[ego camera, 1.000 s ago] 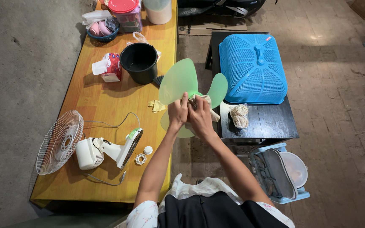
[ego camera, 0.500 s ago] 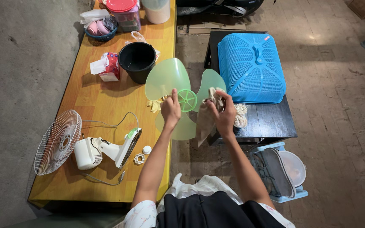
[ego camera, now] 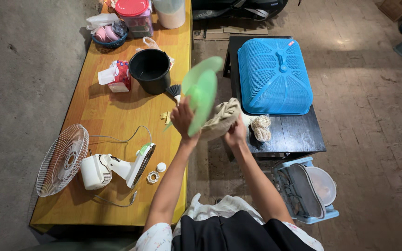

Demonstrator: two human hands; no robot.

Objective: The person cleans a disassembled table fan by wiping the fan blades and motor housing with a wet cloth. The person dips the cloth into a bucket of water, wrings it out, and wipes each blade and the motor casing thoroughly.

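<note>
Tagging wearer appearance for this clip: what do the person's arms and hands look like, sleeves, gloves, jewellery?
Both arms are bare from short white, faintly floral-patterned sleeves down. Left hand and right hand are ungloved; no watch, rings or bracelets are visible. A dark garment covers the lap.

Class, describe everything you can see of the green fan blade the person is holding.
The fan blade is pale, translucent green and looks like plastic, with broad rounded lobes. It is off the fan and held up in the air above the gap between the yellow table and the black table, turned nearly edge-on to the camera, so its lobes overlap and its hub cannot be made out. The left hand grips its lower part. A beige cloth, held by the right hand, presses against its right face.
</note>
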